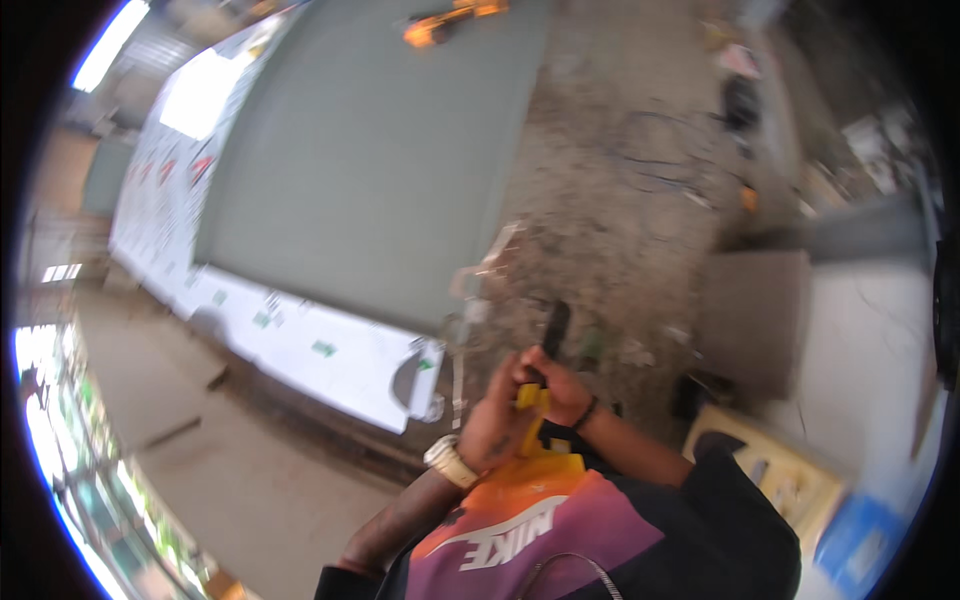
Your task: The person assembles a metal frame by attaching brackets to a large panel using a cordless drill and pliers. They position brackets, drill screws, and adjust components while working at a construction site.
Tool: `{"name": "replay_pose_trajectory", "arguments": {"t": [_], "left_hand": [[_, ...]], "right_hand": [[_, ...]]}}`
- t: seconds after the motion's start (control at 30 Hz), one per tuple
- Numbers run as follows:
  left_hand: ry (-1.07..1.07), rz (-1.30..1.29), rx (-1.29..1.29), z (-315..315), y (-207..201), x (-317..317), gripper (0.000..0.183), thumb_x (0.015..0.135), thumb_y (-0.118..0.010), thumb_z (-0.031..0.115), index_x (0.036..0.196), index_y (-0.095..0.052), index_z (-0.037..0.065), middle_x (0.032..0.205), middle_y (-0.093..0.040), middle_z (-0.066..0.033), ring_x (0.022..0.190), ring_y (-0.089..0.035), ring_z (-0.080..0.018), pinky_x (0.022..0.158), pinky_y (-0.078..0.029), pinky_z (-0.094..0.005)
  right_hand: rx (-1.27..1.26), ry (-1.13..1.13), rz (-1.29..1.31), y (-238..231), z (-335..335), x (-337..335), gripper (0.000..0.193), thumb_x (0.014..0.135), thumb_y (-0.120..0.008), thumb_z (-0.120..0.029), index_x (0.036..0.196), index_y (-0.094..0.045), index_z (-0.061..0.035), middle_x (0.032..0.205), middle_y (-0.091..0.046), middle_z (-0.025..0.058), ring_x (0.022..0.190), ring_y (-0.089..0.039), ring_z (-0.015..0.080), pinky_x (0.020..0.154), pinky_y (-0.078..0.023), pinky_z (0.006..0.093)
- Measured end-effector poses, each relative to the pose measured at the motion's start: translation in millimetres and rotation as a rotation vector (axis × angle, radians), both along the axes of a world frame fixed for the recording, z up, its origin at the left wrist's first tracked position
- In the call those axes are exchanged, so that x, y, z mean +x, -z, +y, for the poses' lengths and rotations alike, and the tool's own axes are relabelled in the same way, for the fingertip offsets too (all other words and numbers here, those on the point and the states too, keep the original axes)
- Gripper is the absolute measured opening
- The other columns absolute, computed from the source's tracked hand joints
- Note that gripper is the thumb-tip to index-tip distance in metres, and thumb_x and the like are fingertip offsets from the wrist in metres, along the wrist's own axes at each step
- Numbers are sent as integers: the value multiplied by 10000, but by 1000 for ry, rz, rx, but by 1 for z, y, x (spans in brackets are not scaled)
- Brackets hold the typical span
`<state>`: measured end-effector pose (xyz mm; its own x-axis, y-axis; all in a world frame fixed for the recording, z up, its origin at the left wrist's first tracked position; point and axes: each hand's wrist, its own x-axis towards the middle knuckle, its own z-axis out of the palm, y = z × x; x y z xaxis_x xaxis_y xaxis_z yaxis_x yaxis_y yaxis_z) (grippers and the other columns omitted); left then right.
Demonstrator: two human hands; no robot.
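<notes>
Both hands are together close in front of my body, blurred by motion. My left hand (492, 422), with a pale watch on its wrist, is closed round a yellow-and-black hand tool (532, 397). Pressed against it from the other side is my right hand (563, 393), a dark band on its wrist, its fingers also closed at the tool. The tool's black end (557, 328) sticks out beyond my fingers; its exact kind is hidden by the hands and blur. Beyond them lies a large grey-green panel (370, 170) on a white printed sheet (300, 335).
An orange-yellow power tool (430, 32) lies at the panel's far end. Dark cables (665, 160) trail over the dirty floor (600, 240) to the right. A brown board (750, 325), a yellow tray-like box (780, 475) and a blue object (860, 540) stand at the right.
</notes>
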<state>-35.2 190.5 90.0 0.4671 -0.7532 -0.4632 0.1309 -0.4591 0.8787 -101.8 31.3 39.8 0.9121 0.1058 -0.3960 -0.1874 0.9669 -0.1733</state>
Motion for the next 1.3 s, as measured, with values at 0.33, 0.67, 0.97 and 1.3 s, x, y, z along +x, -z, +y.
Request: {"name": "replay_pose_trajectory", "arguments": {"t": [0.33, 0.67, 0.97, 1.3], "left_hand": [[174, -967, -408, -101, -146, 48, 630, 898, -686, 17, 1490, -474, 51, 1038, -714, -194, 865, -727, -383, 725, -590, -426], [159, -1079, -445, -152, -183, 34, 644, 892, -663, -38, 1498, -457, 25, 1103, -684, -200, 914, -710, -347, 769, -580, -399], [-17, -1084, -190, -202, -203, 38, 760, 901, -680, -43, 1576, -335, 20, 1090, -716, -188, 865, -737, -279, 760, -587, -343], [-298, -1065, 135, -191, -177, 15, 751, 920, -602, -66, 1600, -300, 42, 1238, -702, -211, 1025, -719, -382, 875, -574, -440]], "right_hand": [[-908, 252, -91, -104, -121, -22, 227, 1003, -677, -116, 1187, -549, -79, 770, -610, 21, 679, -626, 137, 640, -516, 316], [-784, 543, -116, -131, -146, 11, 151, 1019, -611, -144, 1157, -566, -102, 745, -547, -32, 575, -525, 75, 526, -455, 268], [-1137, 240, -283, -115, -254, 35, 216, 1018, -571, -101, 1232, -551, -74, 690, -510, -48, 540, -491, 45, 526, -462, 257], [-925, -164, -382, -139, -257, 41, 360, 1014, -562, -53, 1366, -485, -36, 749, -504, -40, 544, -486, 42, 522, -430, 232]]}}
